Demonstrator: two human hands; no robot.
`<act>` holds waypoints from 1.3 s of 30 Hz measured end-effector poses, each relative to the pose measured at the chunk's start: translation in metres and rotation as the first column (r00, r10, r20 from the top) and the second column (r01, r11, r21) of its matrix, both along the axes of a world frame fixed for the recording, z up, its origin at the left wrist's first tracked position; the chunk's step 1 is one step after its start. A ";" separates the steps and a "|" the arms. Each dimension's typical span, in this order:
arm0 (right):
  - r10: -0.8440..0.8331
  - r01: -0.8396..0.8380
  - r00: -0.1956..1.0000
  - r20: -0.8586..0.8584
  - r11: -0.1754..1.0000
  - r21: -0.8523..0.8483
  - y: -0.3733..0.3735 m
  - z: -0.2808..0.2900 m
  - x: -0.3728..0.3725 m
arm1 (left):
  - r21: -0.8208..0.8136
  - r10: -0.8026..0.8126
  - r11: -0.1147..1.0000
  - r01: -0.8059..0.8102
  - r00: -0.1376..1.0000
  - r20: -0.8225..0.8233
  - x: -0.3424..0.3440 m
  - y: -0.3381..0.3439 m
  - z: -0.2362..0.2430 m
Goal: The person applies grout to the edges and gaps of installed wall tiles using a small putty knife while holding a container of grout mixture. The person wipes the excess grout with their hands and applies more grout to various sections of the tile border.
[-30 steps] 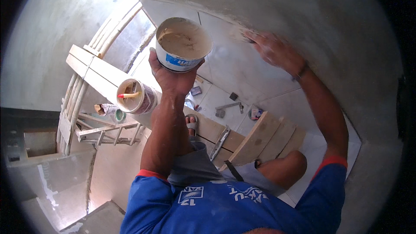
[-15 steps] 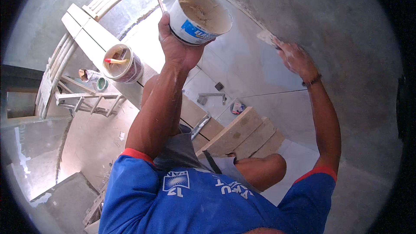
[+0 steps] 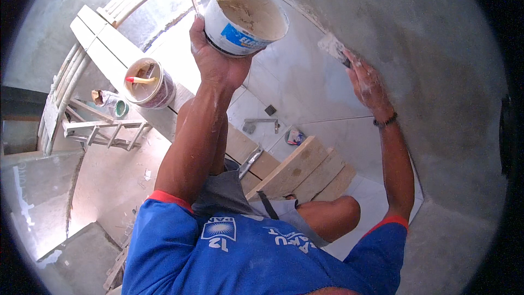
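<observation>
My left hand is wrapped round the underside of a white tub with a blue label. Beige paste coats the inside of the tub, which tilts so that its mouth shows. Over on the right, my right hand grips a putty knife smeared with pale paste. Its blade lies at the line where the pale, smooth tiles meet the rough grey wall. Fingers cover most of the knife's handle.
A paste-stained bucket with a red-and-yellow-handled tool across it stands on a long plank at left. Below are a wooden ladder-like frame and a green-rimmed container. Wooden boards lie by my knee, near a metal bar.
My right hand has shifted slightly down and left with the putty knife, and more of its blade shows. The tub has moved a little left along with the whole view.
</observation>
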State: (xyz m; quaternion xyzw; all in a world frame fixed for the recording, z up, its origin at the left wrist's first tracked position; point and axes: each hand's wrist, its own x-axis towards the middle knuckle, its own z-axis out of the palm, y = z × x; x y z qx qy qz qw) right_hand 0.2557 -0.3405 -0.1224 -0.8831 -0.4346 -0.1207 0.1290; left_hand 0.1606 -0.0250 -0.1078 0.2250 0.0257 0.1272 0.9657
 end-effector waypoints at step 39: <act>-0.266 0.242 0.963 -0.039 0.920 -0.309 -0.114 0.033 -0.069 | -0.086 -0.189 0.978 0.191 0.981 0.033 0.009 -0.023 -0.013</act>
